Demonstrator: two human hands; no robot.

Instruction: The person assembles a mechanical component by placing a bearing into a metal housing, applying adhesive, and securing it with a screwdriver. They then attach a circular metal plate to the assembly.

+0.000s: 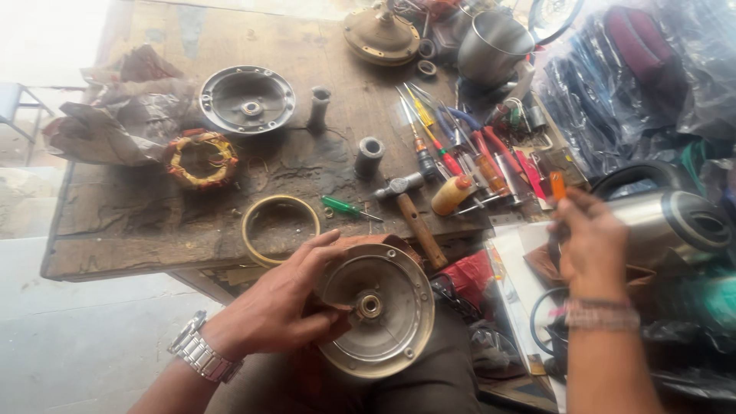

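Fingers of the left hand are wrapping the rim of a round fan motor cover, steadying it on the lap, bearing side up. At three o'clock, the right hand is pinching an orange-handled screwdriver, lifted from the tool pile on the workbench.

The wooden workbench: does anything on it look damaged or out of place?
The workbench is stained and cluttered. Screwdrivers lie in a loose heap, and crumpled paper sits beside a copper winding. Nothing looks spilled or broken.
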